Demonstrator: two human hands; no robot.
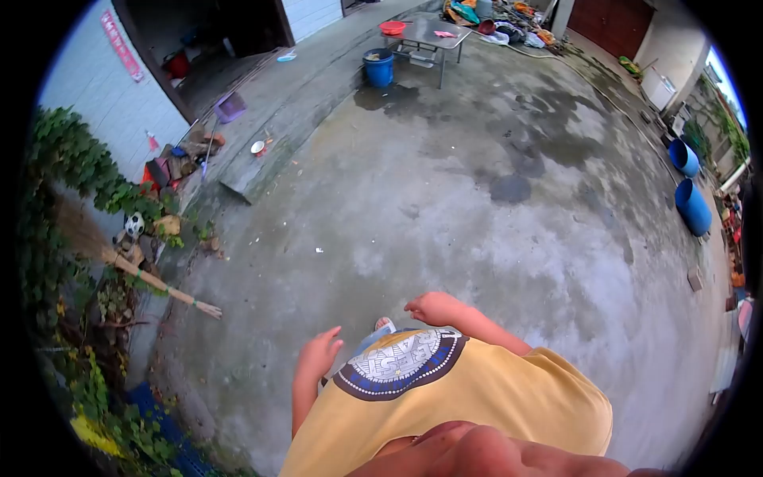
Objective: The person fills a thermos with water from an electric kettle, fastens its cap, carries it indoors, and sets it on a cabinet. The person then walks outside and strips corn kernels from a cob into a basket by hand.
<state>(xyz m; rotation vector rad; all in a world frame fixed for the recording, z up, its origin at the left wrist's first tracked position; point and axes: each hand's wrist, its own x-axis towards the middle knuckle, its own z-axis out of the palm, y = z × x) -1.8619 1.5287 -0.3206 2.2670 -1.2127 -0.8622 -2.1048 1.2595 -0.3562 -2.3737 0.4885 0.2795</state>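
Both hands hang in the air in front of the yellow shirt (477, 397), over the concrete floor (318, 286). My left hand (319, 352) has its fingers apart and holds nothing. To the right of the shirt's printed badge (405, 358), my right hand (431, 308) points inward with its fingers bent; nothing shows in it, and some fingertips are hard to make out. A sandalled foot (385, 323) shows between the two hands. Neither hand touches any object.
A straw broom (159, 284) leans among plants at the left. Ahead are a blue bucket (379, 70) and a low table (433, 33) with a red basin (392, 28). Blue barrels (693, 208) lie at the right. A raised step edge (310, 131) runs along the left.
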